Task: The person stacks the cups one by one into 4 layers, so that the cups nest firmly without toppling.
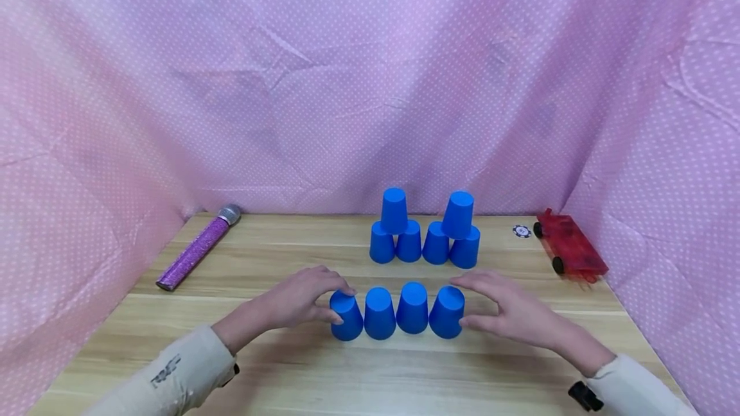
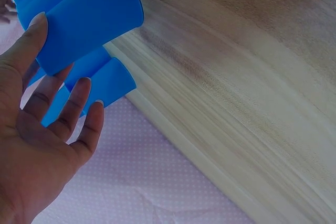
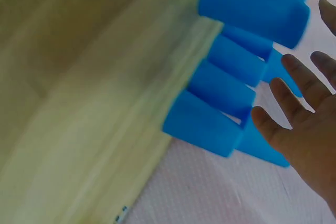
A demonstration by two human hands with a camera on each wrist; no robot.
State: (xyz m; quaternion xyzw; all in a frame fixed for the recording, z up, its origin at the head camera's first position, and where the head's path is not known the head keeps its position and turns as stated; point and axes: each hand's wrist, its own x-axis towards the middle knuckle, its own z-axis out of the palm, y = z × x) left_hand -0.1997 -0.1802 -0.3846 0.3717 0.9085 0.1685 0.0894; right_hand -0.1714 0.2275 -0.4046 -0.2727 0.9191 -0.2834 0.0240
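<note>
Several blue cups stand upside down in a front row on the table. My left hand (image 1: 303,297) holds the leftmost cup (image 1: 347,320), the thumb on its near side and the index finger at its far side; in the left wrist view the other fingers (image 2: 94,121) are spread off it. At the row's right end, my right hand (image 1: 509,310) is beside the rightmost cup (image 1: 447,313). Its fingers (image 3: 310,85) are spread, and the right wrist view shows a gap between thumb and cup. Two middle cups, one of them (image 1: 379,314) nearer the left hand, stand between.
Behind the row are two small cup stacks, each with one upside-down cup (image 1: 394,210) resting on two others. A purple glitter microphone (image 1: 196,249) lies at the left. To the right are a poker chip (image 1: 521,231) and a red toy car (image 1: 572,242). Pink dotted cloth (image 1: 347,82) surrounds the wooden table.
</note>
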